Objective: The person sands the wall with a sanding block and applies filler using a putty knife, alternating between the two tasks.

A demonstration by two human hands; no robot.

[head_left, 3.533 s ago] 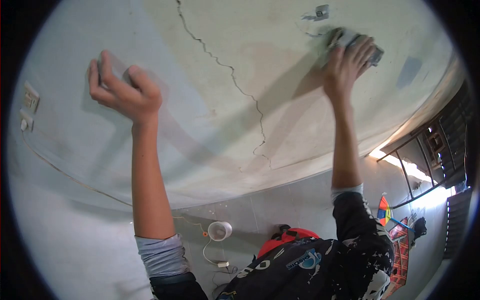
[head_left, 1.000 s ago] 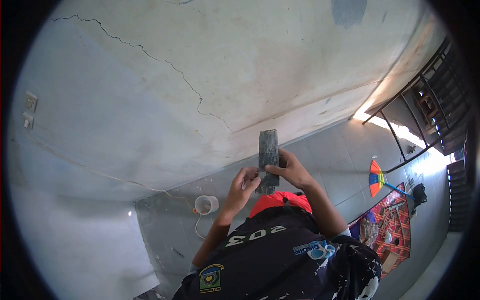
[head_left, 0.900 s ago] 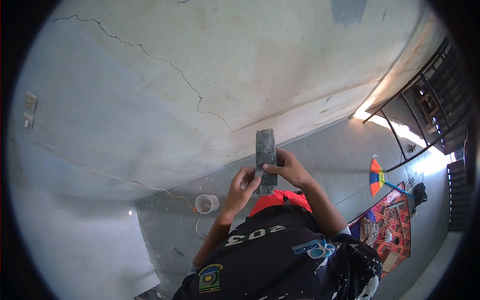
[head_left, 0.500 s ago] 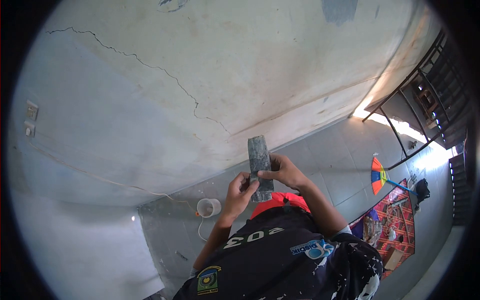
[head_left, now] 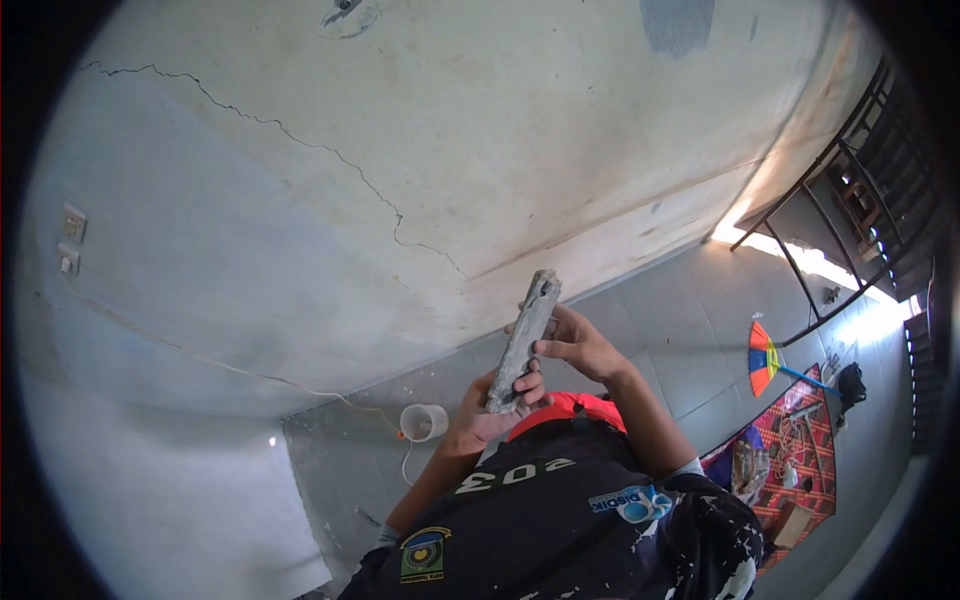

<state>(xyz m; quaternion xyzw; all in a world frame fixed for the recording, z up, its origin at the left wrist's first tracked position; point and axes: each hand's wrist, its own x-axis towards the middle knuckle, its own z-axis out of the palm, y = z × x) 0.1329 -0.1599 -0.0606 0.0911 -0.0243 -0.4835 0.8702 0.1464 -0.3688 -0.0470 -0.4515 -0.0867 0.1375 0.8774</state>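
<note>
A long grey block [head_left: 522, 345], rough and crusted, is held up in front of my body, tilted with its top end leaning right. My left hand [head_left: 490, 405] is closed around its lower end, with fingertips showing on the right edge. Higher up, my right hand [head_left: 578, 345] grips the block from the right, its thumb on the near side. Behind the block, part of the right hand's fingers is hidden.
A cracked wall [head_left: 300, 200] rises ahead, with a socket [head_left: 70, 240] and cable at left. On the grey floor [head_left: 640, 300] stand a white bucket [head_left: 424, 422] and, at right, a colourful broom [head_left: 763, 358], a red patterned mat [head_left: 822, 450] with items, and a metal frame [head_left: 800, 240].
The block has been turned, so a narrower, lighter side shows, and it now leans right. My left hand has shifted to wrap its lower end.
</note>
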